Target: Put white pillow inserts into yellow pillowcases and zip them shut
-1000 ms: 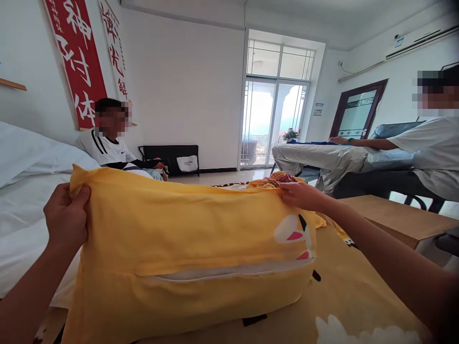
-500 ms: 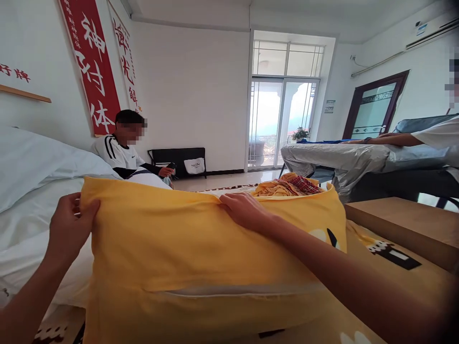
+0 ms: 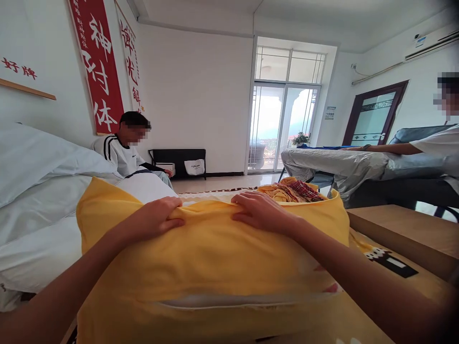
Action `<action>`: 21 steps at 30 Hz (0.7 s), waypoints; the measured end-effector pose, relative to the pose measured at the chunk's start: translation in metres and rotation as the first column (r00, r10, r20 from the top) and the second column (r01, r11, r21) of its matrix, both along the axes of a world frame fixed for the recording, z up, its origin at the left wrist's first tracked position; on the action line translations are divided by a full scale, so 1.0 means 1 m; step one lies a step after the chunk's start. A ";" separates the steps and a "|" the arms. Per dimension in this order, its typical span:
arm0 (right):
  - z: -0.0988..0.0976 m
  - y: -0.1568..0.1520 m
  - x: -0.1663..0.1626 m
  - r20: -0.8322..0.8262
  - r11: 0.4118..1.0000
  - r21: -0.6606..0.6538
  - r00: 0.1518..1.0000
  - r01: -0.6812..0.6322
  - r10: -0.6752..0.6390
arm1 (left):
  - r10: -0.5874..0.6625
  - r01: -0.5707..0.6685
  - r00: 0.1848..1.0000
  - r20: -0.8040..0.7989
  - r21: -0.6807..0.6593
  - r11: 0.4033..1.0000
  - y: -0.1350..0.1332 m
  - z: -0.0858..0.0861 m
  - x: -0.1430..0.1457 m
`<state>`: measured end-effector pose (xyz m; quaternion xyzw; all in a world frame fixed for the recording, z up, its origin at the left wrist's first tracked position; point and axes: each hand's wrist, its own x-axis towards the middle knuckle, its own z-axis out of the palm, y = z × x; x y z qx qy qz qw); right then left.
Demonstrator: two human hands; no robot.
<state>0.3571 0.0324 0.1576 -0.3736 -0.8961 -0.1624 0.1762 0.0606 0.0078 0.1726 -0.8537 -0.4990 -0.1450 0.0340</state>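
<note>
A yellow pillowcase (image 3: pixel 201 260) stands on edge before me, filled out as if over a pillow. Along its lower front runs a long slit with a pale strip showing inside. My left hand (image 3: pixel 156 220) pinches the top edge left of the middle, thumb on the near side. A short way to the right, my right hand (image 3: pixel 263 212) grips the same edge, its fingers over the far side. Both hands are closed on the cloth, and fingertips behind the edge are hidden. The case's two upper corners stick up as points.
White pillows (image 3: pixel 43 191) are piled at left. Crumpled yellow and red plaid cloth (image 3: pixel 292 190) lies behind the case. At right are a cardboard box (image 3: pixel 405 229) and a plastic-covered table (image 3: pixel 322 160). One person (image 3: pixel 124 153) sits at left, another (image 3: pixel 435 143) at the right edge.
My left hand has left the upper left corner and moved right to grip the top edge near the middle. My right hand has shifted slightly right, still gripping. The top edge now bunches between them.
</note>
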 end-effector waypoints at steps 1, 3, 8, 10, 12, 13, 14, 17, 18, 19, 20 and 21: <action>0.000 -0.001 0.004 0.015 1.000 -0.016 1.000 0.020 -0.019 | 0.008 -0.007 0.999 0.034 -0.024 1.000 -0.001 -0.001 0.000; -0.002 -0.002 0.008 0.058 0.997 -0.006 0.996 0.071 -0.070 | 0.043 -0.041 0.996 0.080 -0.026 0.999 -0.003 -0.002 0.002; 0.006 -0.007 0.014 0.108 0.971 0.204 0.983 0.127 -0.151 | 0.078 -0.106 0.990 0.120 0.254 0.961 -0.007 0.004 0.012; 0.017 -0.012 0.018 0.059 0.948 0.295 0.988 0.123 -0.146 | 0.067 -0.100 0.993 0.093 0.415 0.905 -0.010 0.011 0.011; 0.027 -0.016 0.021 0.026 0.924 0.371 0.994 0.091 -0.108 | 0.067 -0.072 0.997 0.029 0.532 0.844 -0.013 0.019 0.009; 0.030 -0.016 0.022 0.025 0.916 0.396 0.996 0.067 -0.084 | 0.069 -0.054 0.998 -0.006 0.563 0.825 -0.014 0.021 0.007; 0.031 -0.017 0.023 0.029 0.912 0.407 0.998 0.046 -0.063 | 0.070 -0.037 0.997 -0.035 0.575 0.817 -0.015 0.023 0.007; 0.025 -0.014 0.019 0.003 0.919 0.393 1.000 0.026 -0.029 | 0.048 -0.019 0.998 -0.041 0.527 0.850 -0.014 0.019 0.009; 0.021 -0.013 0.016 -0.023 0.929 0.369 0.999 0.033 -0.026 | 0.043 -0.024 0.999 -0.027 0.488 0.873 -0.012 0.016 0.012; 0.016 -0.011 0.013 -0.059 0.942 0.331 0.998 0.044 -0.026 | 0.042 -0.030 0.999 -0.017 0.443 0.896 -0.010 0.012 0.014; 0.011 -0.010 0.009 -0.100 0.959 0.278 0.995 0.054 -0.027 | 0.047 -0.038 0.999 -0.012 0.394 0.918 -0.007 0.009 0.016; 0.007 -0.009 0.005 -0.145 0.974 0.217 0.989 0.063 -0.031 | 0.054 -0.047 0.999 -0.010 0.347 0.937 -0.004 0.006 0.018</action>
